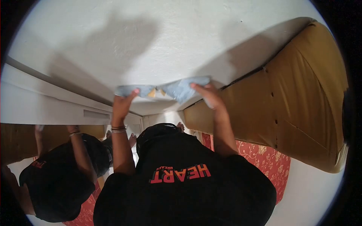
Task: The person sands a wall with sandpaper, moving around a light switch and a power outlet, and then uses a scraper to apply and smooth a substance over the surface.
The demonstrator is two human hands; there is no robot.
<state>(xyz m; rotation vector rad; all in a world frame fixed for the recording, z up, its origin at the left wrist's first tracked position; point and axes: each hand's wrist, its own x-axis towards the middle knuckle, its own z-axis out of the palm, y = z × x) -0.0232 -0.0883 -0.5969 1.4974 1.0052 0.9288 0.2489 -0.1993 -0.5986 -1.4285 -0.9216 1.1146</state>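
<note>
Stretched sideways between my hands is a light blue, thin-looking piece [180, 89] with yellowish patches near its narrow middle; blur hides whether it is cloth or film, and whether it is one piece or two. My left hand [123, 104] grips its left end, thumb on top and the other fingers hidden beneath. At the right end, my right hand [211, 97] pinches it the same way, the thumb lying across the surface. Both arms reach forward, holding the piece up in front of a white wall [181, 41].
A mustard upholstered furniture piece [298, 94] with buttons stands close on the right. To the left runs a white panel [56, 101] with a recessed slot, above a mirror [49, 180] reflecting me. Red floral fabric [260, 156] shows behind my right arm.
</note>
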